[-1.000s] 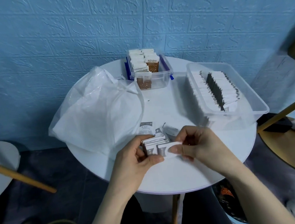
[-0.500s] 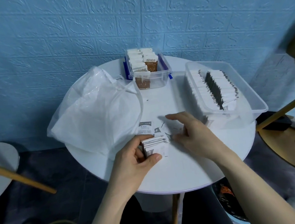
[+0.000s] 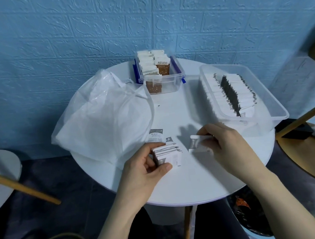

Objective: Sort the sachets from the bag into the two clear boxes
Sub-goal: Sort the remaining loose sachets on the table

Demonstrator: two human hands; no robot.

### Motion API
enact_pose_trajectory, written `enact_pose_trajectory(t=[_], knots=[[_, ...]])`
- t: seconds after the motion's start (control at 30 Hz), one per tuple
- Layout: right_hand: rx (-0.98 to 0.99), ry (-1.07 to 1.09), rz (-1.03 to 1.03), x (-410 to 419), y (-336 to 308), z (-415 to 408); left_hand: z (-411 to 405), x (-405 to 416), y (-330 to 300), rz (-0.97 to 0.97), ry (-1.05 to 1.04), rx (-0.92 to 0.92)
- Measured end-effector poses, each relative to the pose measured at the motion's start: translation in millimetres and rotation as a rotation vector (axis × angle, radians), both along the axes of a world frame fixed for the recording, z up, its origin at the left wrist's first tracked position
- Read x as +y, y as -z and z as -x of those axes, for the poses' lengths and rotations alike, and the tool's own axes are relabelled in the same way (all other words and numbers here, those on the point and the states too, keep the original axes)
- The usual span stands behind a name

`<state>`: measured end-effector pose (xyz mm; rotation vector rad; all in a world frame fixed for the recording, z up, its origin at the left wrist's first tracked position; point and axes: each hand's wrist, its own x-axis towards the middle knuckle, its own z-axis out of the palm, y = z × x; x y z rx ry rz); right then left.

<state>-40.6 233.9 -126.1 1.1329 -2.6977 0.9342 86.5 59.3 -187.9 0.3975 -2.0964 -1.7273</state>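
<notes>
We count two clear boxes, one bag and two hands on the round table (image 3: 200, 181). The small box (image 3: 170, 86) stands at the far edge, against the blue wall (image 3: 63, 41); it has blue clips on its sides and holds two rows of upright sachets, white on top and brown below. We cannot count them exactly. The big box (image 3: 268, 93) stands at the right of the table and holds a long row of white sachets with dark edges, packed close and leaning; these are also too many to count. The bag (image 3: 101, 124), white and half transparent, lies flat on the left part of the table, and we cannot tell what is inside.

The left hand (image 3: 145, 170) grips a stack (image 3: 168, 154) of white sachets between thumb and fingers, near the front middle of the table. We see at least five edges in this stack. The right hand (image 3: 226, 140) is just beside it, a little apart, and pinches one single sachet (image 3: 197, 143) by its right end; it is white with a grey part. Two loose sachets are on the table just behind the stack: a grey one (image 3: 155, 135) at the edge of the bag, and a small one (image 3: 168, 139) touching the stack.
</notes>
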Motion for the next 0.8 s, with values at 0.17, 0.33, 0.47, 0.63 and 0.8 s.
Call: enact_pose_trajectory(t=[0.17,0.33,0.47,0.63,0.8], knots=[[-0.219,-0.060,0.167,13.3,-7.1,-14.1,0.0,1.0,-3.3,-0.001,-0.002,-0.004],[-0.324,-0.073,0.238,5.0,-1.7,-22.4,-0.8,1.0,-6.2,0.006,0.021,-0.027],[-0.386,-0.116,0.319,-7.1,10.0,-30.5,-1.6,3.8,-9.6,-0.023,0.034,-0.018],[-0.502,-0.174,0.413,-16.9,11.6,-21.4,-3.3,4.9,-10.2,0.016,0.025,-0.001],[-0.327,-0.098,0.199,-45.1,0.9,11.8,-4.6,4.9,-11.9,0.053,0.031,-0.032]])
